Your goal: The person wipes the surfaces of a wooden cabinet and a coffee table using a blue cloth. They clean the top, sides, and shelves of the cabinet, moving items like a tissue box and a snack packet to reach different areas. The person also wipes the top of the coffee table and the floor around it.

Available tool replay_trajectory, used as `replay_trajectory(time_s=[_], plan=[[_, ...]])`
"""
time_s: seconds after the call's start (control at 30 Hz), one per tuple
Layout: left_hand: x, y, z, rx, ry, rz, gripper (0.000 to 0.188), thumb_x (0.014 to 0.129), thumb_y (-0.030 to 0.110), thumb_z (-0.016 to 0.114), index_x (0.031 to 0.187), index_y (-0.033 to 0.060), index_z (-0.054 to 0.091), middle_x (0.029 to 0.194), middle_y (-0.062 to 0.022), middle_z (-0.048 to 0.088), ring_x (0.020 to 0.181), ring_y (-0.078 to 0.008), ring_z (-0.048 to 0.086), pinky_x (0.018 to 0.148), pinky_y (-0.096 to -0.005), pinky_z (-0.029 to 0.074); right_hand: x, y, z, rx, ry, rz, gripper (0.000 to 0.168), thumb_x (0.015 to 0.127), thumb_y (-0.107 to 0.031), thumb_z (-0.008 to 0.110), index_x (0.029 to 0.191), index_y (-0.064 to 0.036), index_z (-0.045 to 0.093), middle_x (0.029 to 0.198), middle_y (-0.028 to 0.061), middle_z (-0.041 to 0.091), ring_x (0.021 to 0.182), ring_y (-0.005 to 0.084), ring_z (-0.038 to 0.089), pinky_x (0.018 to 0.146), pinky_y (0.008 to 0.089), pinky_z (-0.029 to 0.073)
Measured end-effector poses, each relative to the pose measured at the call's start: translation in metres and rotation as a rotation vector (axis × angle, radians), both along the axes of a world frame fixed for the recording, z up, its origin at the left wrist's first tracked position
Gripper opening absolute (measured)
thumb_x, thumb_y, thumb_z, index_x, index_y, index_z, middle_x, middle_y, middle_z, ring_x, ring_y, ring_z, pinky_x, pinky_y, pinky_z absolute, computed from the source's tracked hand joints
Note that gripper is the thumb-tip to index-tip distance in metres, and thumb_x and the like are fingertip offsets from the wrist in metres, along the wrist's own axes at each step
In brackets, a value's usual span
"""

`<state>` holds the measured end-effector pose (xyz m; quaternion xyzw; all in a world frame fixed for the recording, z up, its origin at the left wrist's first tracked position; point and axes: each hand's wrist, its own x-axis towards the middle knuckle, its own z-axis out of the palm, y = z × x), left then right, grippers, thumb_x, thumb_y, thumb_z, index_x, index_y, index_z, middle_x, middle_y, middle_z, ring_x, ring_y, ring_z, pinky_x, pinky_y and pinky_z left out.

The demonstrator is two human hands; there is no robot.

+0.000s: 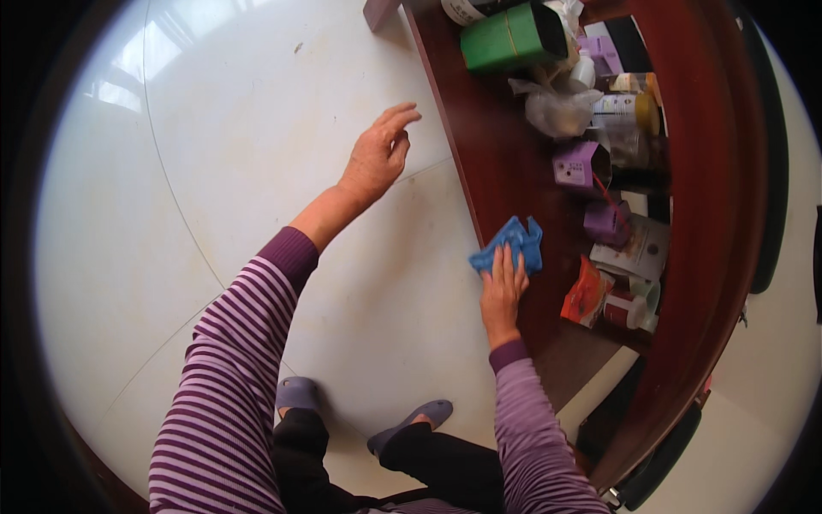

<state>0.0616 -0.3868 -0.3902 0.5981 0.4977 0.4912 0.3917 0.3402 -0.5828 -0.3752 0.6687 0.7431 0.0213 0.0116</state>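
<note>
My right hand [505,289] lies with its fingers on a crumpled blue cloth [514,244], pressing it against the front part of a dark red wooden shelf [501,160]. Part of the cloth reaches the shelf's edge. Above the pale floor, my left hand [382,148] is held out with fingers slightly bent and nothing in it. Farther in on the shelf, beyond the cloth, are a purple box [575,165], a second purple box [603,220] and an orange-red packet [585,294].
A green container [507,40], a knotted plastic bag [559,109], a jar with a yellow lid [620,114] and a white-and-red container [623,310] crowd the shelf. A curved red wooden rail [713,193] runs along the right. My feet in grey clogs [424,414] stand on the tiled floor [257,128].
</note>
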Motion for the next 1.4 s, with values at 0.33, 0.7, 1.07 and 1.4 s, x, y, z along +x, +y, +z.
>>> replay_trajectory(time_s=[0.33, 0.7, 1.07, 1.4], plan=[[0.032, 0.000, 0.012, 0.122, 0.060, -0.065, 0.030, 0.089, -0.005, 0.046, 0.113, 0.0027, 0.061, 0.130, -0.0094, 0.057, 0.085, -0.0210, 0.063, 0.076, -0.0302, 0.051, -0.085, 0.185, 0.011, 0.199, 0.219, 0.214, 0.051, 0.089, -0.023, 0.062, 0.136, -0.009, 0.047, 0.140, 0.0070, 0.047, 0.131, 0.0331, 0.038, 0.101, 0.0504, 0.033], [0.001, -0.015, 0.011, -0.040, 0.115, -0.140, 0.031, 0.089, -0.005, 0.046, 0.114, 0.0053, 0.061, 0.133, -0.0058, 0.056, 0.099, -0.0204, 0.063, 0.080, -0.0290, 0.050, 0.114, -0.209, 0.044, -0.435, -0.057, -0.306, 0.060, 0.089, -0.013, 0.062, 0.144, -0.004, 0.037, 0.152, 0.0112, 0.032, 0.140, 0.0367, 0.026, 0.109, 0.0528, 0.025], [0.043, -0.010, 0.010, -0.021, 0.006, -0.310, 0.035, 0.094, -0.004, 0.043, 0.122, 0.0066, 0.060, 0.137, -0.0036, 0.053, 0.125, -0.0181, 0.050, 0.100, -0.0305, 0.041, -0.028, -0.003, -0.015, 0.124, 0.101, -0.342, 0.056, 0.090, -0.021, 0.061, 0.140, -0.005, 0.041, 0.144, 0.0119, 0.042, 0.136, 0.0340, 0.031, 0.104, 0.0534, 0.028], [0.042, -0.032, 0.003, -0.039, 0.013, -0.340, 0.029, 0.095, 0.000, 0.044, 0.116, 0.0068, 0.063, 0.133, -0.0008, 0.057, 0.113, -0.0174, 0.058, 0.085, -0.0283, 0.048, 0.169, -0.309, 0.013, 0.100, -0.014, -1.004, 0.045, 0.096, -0.017, 0.049, 0.140, -0.005, 0.043, 0.141, 0.0172, 0.046, 0.133, 0.0349, 0.038, 0.114, 0.0486, 0.022]])
